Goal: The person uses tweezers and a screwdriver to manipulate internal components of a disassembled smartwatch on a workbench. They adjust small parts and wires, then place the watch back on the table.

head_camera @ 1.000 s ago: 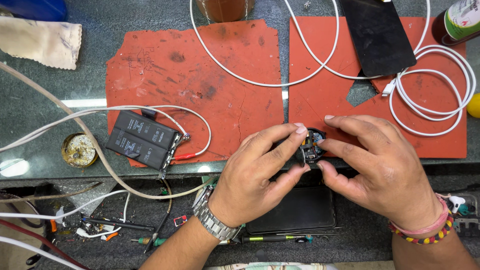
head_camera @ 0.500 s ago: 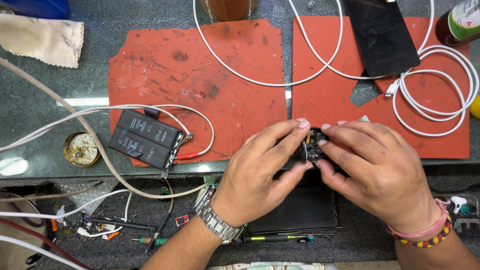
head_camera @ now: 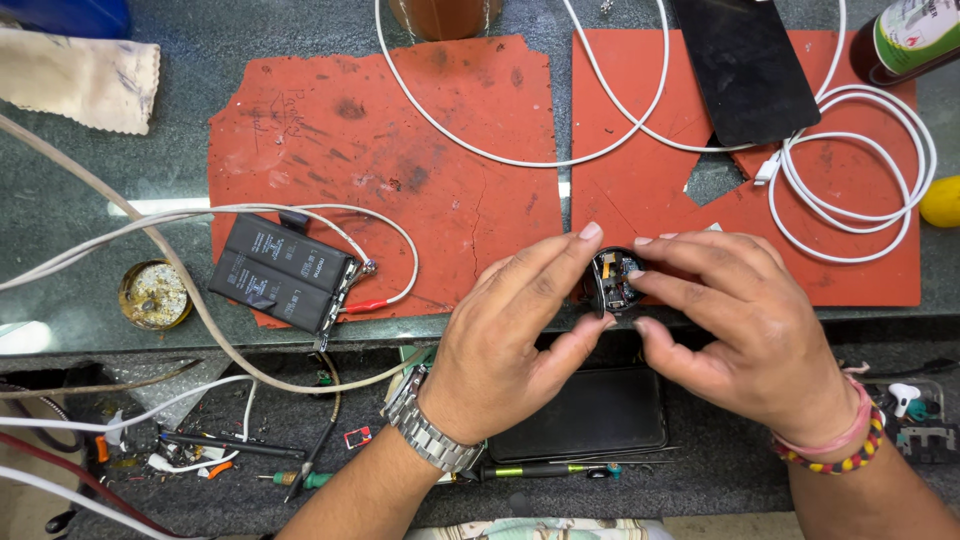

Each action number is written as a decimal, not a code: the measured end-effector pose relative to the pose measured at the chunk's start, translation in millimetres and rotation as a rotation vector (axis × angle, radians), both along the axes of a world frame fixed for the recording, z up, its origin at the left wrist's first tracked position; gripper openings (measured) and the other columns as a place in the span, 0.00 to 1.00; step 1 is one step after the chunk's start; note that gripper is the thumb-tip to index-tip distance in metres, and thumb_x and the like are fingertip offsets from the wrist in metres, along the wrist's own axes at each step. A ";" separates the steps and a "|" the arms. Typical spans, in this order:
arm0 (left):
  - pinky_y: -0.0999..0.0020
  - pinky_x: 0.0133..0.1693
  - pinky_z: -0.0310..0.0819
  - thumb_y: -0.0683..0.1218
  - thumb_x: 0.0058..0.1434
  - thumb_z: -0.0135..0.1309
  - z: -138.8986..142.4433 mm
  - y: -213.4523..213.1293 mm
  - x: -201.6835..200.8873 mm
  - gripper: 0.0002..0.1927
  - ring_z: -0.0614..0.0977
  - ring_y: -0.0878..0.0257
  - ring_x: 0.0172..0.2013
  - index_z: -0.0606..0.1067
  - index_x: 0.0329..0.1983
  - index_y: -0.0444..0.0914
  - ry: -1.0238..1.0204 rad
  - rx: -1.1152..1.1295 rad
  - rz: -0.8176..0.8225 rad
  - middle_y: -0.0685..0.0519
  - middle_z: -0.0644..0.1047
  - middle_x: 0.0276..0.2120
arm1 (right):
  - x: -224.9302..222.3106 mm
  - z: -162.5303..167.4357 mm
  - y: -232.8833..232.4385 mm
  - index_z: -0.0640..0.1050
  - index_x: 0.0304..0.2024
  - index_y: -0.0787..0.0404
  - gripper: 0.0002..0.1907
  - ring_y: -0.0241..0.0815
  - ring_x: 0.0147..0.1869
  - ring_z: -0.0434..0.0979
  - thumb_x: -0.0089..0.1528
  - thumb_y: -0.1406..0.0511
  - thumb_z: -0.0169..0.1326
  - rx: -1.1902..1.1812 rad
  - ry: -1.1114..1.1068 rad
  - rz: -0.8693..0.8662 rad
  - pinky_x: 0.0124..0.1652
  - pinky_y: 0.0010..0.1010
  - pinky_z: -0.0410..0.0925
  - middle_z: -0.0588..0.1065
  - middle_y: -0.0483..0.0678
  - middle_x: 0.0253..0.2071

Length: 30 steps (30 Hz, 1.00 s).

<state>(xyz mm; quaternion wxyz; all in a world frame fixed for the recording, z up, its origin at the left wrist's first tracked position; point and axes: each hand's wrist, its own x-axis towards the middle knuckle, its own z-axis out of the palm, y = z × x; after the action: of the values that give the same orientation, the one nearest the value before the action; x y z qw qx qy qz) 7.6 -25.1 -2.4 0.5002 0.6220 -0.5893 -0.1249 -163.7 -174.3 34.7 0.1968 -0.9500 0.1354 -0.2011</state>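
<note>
Both my hands hold a small round black electronic device (head_camera: 612, 281) with its case open, so its circuit parts show. My left hand (head_camera: 505, 345), with a metal wristwatch (head_camera: 428, 432), grips it from the left with forefinger and thumb. My right hand (head_camera: 735, 325), with bead bracelets at the wrist, pinches it from the right with its fingertips on the exposed inside. The device hovers over the front edge of a red rubber mat (head_camera: 850, 255). A black phone (head_camera: 580, 412) lies face down below my hands.
A second red mat (head_camera: 380, 150) lies to the left, with a black battery pack (head_camera: 285, 272) and clipped wires on its corner. A black slab (head_camera: 745, 65), coiled white cable (head_camera: 860, 170), solder tin (head_camera: 155, 294), cloth (head_camera: 80, 78), bottle (head_camera: 915, 35) and screwdrivers (head_camera: 540, 469) surround the area.
Both hands stay on the device with only small finger shifts. My right fingertips have moved onto its open inside.
</note>
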 end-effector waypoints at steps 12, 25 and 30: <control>0.63 0.58 0.72 0.45 0.66 0.65 -5.7 -3.6 -5.9 0.33 0.80 0.59 0.57 0.65 0.72 0.41 -0.182 -0.103 0.017 0.52 0.75 0.65 | -6.8 -21.6 28.4 0.76 0.55 0.69 0.26 0.35 0.41 0.80 0.55 0.72 0.68 0.474 -0.235 -0.205 0.41 0.21 0.74 0.80 0.49 0.41; 0.55 0.63 0.67 0.49 0.65 0.64 3.0 -8.4 -7.7 0.36 0.77 0.54 0.61 0.64 0.72 0.36 -0.247 0.031 0.042 0.49 0.77 0.60 | -20.6 -19.5 -18.6 0.74 0.59 0.69 0.18 0.29 0.35 0.77 0.66 0.75 0.57 0.832 -0.265 -0.503 0.31 0.17 0.72 0.77 0.48 0.42; 0.56 0.63 0.67 0.48 0.64 0.62 4.7 -9.2 -8.5 0.34 0.77 0.55 0.61 0.66 0.71 0.36 -0.239 0.047 0.039 0.49 0.77 0.60 | -10.5 -16.6 -14.1 0.77 0.55 0.69 0.15 0.27 0.34 0.76 0.66 0.72 0.59 0.748 -0.173 -0.560 0.29 0.15 0.69 0.78 0.48 0.42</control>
<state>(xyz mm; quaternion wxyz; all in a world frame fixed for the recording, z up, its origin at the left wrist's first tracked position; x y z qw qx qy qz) -0.9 -34.3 2.2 0.4140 0.6553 -0.6295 -0.0541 -174.1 -188.4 18.2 0.4742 -0.7208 0.4323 -0.2622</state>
